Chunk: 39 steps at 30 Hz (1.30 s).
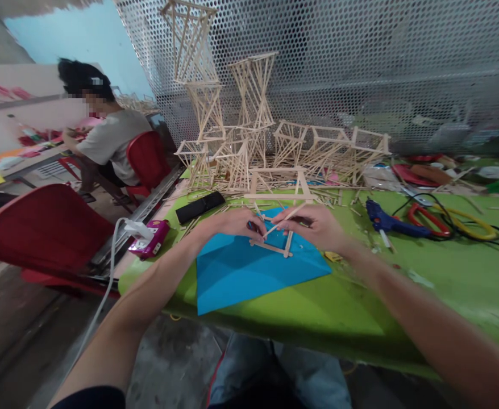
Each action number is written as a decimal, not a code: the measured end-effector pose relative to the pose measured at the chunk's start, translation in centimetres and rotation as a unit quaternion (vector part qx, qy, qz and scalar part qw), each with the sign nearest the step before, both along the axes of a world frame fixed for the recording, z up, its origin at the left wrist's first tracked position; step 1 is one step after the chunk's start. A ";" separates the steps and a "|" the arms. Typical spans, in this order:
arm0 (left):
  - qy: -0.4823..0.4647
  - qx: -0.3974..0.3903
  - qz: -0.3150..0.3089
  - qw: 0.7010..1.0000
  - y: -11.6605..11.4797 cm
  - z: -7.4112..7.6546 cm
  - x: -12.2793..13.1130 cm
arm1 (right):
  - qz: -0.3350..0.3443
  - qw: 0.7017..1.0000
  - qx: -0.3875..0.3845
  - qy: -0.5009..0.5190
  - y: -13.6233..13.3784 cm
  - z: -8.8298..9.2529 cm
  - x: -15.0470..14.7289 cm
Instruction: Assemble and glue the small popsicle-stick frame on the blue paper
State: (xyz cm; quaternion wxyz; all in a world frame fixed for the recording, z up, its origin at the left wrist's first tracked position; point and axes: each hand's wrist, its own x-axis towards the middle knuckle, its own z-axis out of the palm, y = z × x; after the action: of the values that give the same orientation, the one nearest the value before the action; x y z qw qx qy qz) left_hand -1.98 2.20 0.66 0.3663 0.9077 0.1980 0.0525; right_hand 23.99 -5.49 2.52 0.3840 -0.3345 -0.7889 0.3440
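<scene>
A thin wooden stick (271, 231) slants between my hands, above a small four-sided frame of wooden sticks (270, 247). My right hand (313, 222) is closed, pinching the stick between thumb and fingers. At the stick's lower left end, the fingertips of my left hand (246, 223) are pinched together on it. The frame lies on a blue sheet (241, 278), its far side partly covered by my hands. Just beyond, a larger wooden stick frame (277, 170) tops a stick structure.
Towers of wooden sticks (252, 91) stand at the back by a perforated metal panel (360, 62). A blue glue gun (396, 221) and scissors (428, 220) lie right. A black case (200, 207) and purple power strip (149, 240) lie left. A person (108, 133) sits beyond a red chair (45, 233).
</scene>
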 end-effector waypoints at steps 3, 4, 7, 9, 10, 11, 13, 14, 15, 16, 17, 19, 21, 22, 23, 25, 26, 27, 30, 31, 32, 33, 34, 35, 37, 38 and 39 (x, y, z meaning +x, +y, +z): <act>0.020 -0.026 0.009 0.999 0.0 0.2 -0.1 | 0.004 0.997 0.005 -0.078 0.5 1.3 1.6; 0.025 -0.032 0.009 0.999 0.0 0.3 -0.1 | 0.004 0.995 0.002 -0.103 0.7 1.8 2.3; 0.031 -0.023 0.012 0.999 -0.1 0.5 -0.1 | -0.011 0.990 -0.034 -0.135 1.6 3.2 4.4; 0.032 -0.011 0.018 0.999 -0.2 0.6 -0.1 | -0.003 0.976 -0.069 -0.205 2.0 3.7 5.1; 0.030 -0.006 0.022 0.999 -0.2 0.6 -0.1 | 0.006 0.965 -0.090 -0.248 2.1 3.8 5.1; 0.028 -0.005 0.026 0.999 -0.3 0.6 0.0 | 0.017 0.952 -0.113 -0.284 2.1 3.7 4.9; 0.022 -0.010 0.032 0.999 -0.3 0.6 0.0 | 0.039 0.933 -0.145 -0.326 1.9 3.3 4.0; 0.019 -0.015 0.031 0.999 -0.3 0.6 0.0 | 0.046 0.930 -0.153 -0.331 1.7 2.9 3.4; 0.018 -0.020 0.026 0.999 -0.3 0.6 0.0 | 0.050 0.930 -0.159 -0.329 1.5 2.3 2.9; 0.018 -0.022 0.019 0.999 -0.2 0.5 0.0 | 0.050 0.931 -0.167 -0.321 1.3 1.7 2.4; 0.017 -0.020 0.013 1.000 -0.1 0.4 0.0 | 0.051 0.934 -0.177 -0.307 1.1 1.0 2.1; 0.016 -0.001 0.007 1.000 0.1 0.3 -0.1 | 0.055 0.942 -0.197 -0.266 0.9 -0.6 1.9; 0.015 0.015 0.012 1.000 0.1 0.3 -0.3 | 0.059 0.951 -0.208 -0.220 0.8 -2.1 2.0; 0.016 0.016 0.015 1.000 0.1 0.4 -0.3 | 0.058 0.955 -0.213 -0.200 0.8 -2.7 2.2; 0.019 0.011 0.018 1.000 0.0 0.6 -0.4 | 0.056 0.957 -0.219 -0.183 0.8 -3.2 2.3; 0.025 -0.005 0.021 0.999 -0.2 0.9 -0.6 | 0.056 0.958 -0.228 -0.164 0.9 -3.8 2.5; 0.028 -0.014 0.023 0.999 -0.3 1.1 -0.6 | 0.059 0.957 -0.232 -0.161 0.9 -3.9 2.6; 0.031 -0.020 0.025 0.999 -0.3 1.2 -0.7 | 0.061 0.957 -0.233 -0.162 0.8 -3.9 2.6; 0.039 -0.024 0.023 0.999 -0.4 1.3 -0.8 | 0.052 0.957 -0.223 -0.179 0.6 -3.4 2.5; 0.042 -0.024 0.021 0.999 -0.4 1.3 -0.8 | 0.048 0.957 -0.217 -0.186 0.5 -3.3 2.5; 0.045 -0.024 0.018 0.999 -0.4 1.3 -0.9 | 0.045 0.957 -0.212 -0.193 0.4 -3.1 2.4; 0.048 -0.025 0.015 0.998 -0.4 1.3 -0.9 | 0.043 0.957 -0.208 -0.198 0.4 -3.0 2.4; 0.050 -0.029 0.013 0.998 -0.4 1.4 -1.0 | 0.043 0.957 -0.206 -0.201 0.3 -2.9 2.5; 0.050 -0.032 0.013 0.998 -0.4 1.4 -1.0 | 0.043 0.957 -0.206 -0.201 0.3 -2.9 2.5; 0.050 -0.040 0.013 0.998 -0.4 1.6 -1.1 | 0.040 0.957 -0.206 -0.198 0.3 -3.0 2.5; 0.050 -0.043 0.012 0.998 -0.4 1.6 -1.1 | 0.038 0.958 -0.206 -0.197 0.3 -3.0 2.5; 0.052 -0.045 0.011 0.998 -0.4 1.6 -1.1 | 0.036 0.958 -0.205 -0.196 0.3 -3.0 2.5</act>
State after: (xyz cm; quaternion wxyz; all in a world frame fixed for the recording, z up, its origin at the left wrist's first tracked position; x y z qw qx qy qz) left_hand -3.07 1.82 2.23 0.3951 0.8897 0.2287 0.0000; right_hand 26.51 -5.23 -0.52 0.1322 -0.4382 -0.7728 0.4396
